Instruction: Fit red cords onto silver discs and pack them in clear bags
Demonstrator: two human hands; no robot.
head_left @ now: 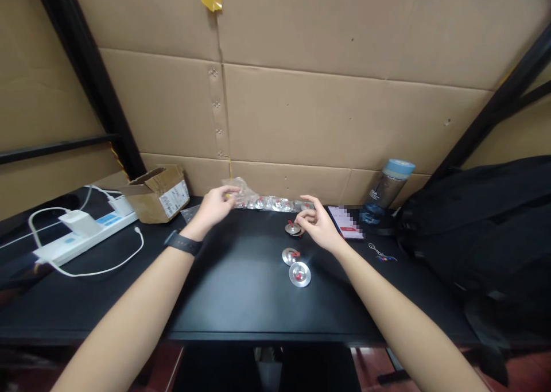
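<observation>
My left hand [220, 204], with a dark watch on the wrist, pinches a crumpled clear plastic bag [241, 190] at the back of the black table. To its right lies a row of shiny discs in clear wrapping [278, 204]. My right hand [316, 222] has its thumb and a finger at a silver disc with a red loop [293, 228], its index finger raised. Nearer the front lie two more silver discs, one with a red strap [290, 256] and one with a red centre [300, 274], their edges close together.
An open cardboard box [157, 200] and a white power strip [88, 237] with cables are at the left. At the right are a phone [345, 222], a bottle [385, 191], a keychain [381, 253] and a black bag [486, 237]. Cardboard [301, 116] walls the back.
</observation>
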